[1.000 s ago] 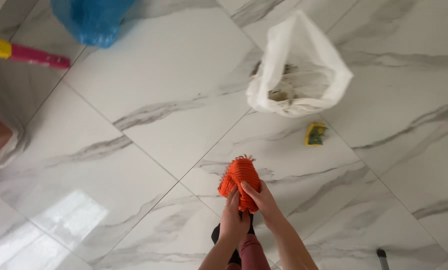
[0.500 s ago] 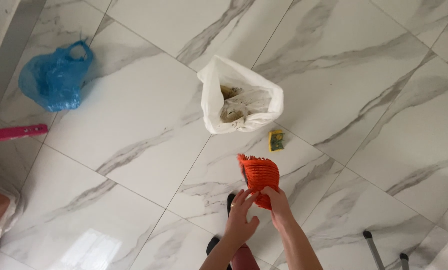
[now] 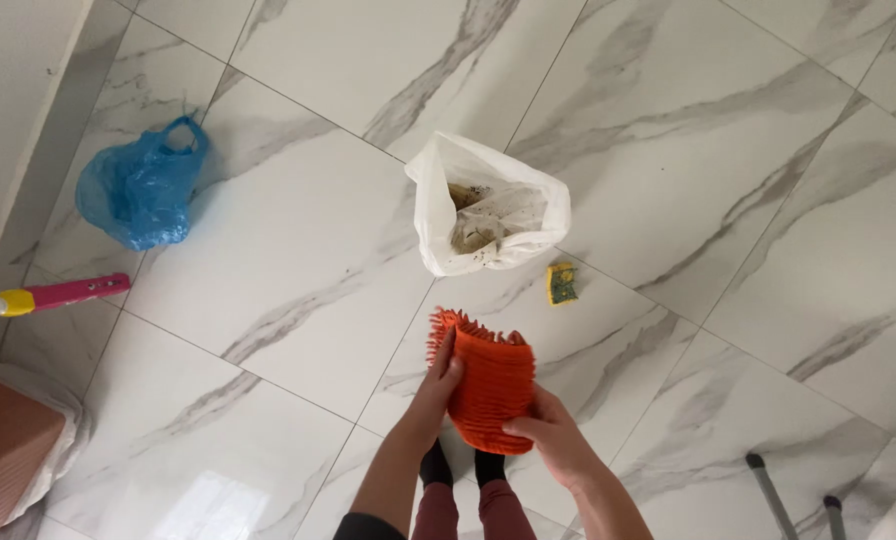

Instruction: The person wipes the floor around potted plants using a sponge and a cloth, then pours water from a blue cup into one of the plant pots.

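Note:
An orange fringed mop-head cloth [image 3: 490, 385] is held spread out in front of me, above the marble floor. My left hand [image 3: 436, 385] grips its left edge with the fingers tucked behind it. My right hand [image 3: 551, 435] pinches its lower right corner. Just beyond the cloth an open white plastic bag [image 3: 488, 205] holding dirt and debris stands on the floor. A small yellow-green sponge [image 3: 562, 283] lies to the right of the bag.
A tied blue plastic bag [image 3: 140, 188] lies by the wall at the left. A pink and yellow handle [image 3: 48, 296] lies below it. A brown bin with a white liner [image 3: 13, 450] is at the lower left; grey metal legs [image 3: 776, 495] at the lower right.
My left hand has taken hold of the cloth's left edge, and the cloth is now spread wider between both hands. The view has shifted slightly toward the wall.

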